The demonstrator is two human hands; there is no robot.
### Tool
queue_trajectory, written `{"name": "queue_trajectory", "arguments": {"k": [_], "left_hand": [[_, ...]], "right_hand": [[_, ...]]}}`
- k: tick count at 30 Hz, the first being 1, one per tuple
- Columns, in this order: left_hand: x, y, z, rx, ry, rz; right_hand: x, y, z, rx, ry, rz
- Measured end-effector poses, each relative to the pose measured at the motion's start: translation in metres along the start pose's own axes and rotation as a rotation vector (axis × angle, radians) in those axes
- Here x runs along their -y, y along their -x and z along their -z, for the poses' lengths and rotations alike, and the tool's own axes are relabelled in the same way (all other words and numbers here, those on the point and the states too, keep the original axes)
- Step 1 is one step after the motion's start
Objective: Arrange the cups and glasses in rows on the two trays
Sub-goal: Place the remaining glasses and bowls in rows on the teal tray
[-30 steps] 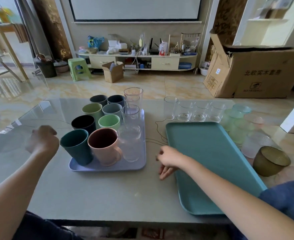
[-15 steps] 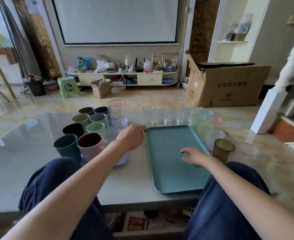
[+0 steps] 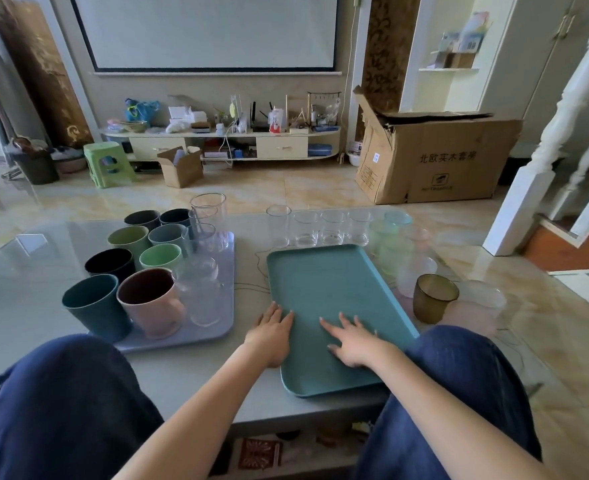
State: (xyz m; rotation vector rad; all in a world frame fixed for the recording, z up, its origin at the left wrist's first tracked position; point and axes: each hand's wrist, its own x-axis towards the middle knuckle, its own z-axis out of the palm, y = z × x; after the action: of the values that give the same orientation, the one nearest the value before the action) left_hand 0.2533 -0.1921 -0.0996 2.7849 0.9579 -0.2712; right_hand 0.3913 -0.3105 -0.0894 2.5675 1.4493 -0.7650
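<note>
So I'm looking at the teal tray (image 3: 324,285) sitting bare at about 5 o'clock on the table (image 3: 26,292), its near end hanging slightly over the table's front edge. My left hand (image 3: 272,336) is lying flat with straight fingers on the tray's left rim, and my right hand (image 3: 353,341) is spreading relaxed on the tray floor near the front, gripping nothing. The clear glasses (image 3: 320,227) are lining up just past its far edge at 12, the frosted cups (image 3: 407,258) are crowding its right side at 2, and the amber glass (image 3: 433,297) is standing just beside the right rim. Over at 9 o'clock, the lavender tray (image 3: 225,327) is holding the coloured cups (image 3: 126,268) in rows, with a strip of bare tabletop between the two trays. Beyond all that there's a tiled floor, a cardboard box (image 3: 438,157) and a TV cabinet (image 3: 223,143).
</note>
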Motion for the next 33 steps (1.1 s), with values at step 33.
{"name": "queue_trajectory", "arguments": {"k": [33], "left_hand": [[0.047, -0.05, -0.007, -0.321, 0.116, 0.218]], "right_hand": [[0.073, -0.137, 0.172, -0.551, 0.077, 0.169]]}}
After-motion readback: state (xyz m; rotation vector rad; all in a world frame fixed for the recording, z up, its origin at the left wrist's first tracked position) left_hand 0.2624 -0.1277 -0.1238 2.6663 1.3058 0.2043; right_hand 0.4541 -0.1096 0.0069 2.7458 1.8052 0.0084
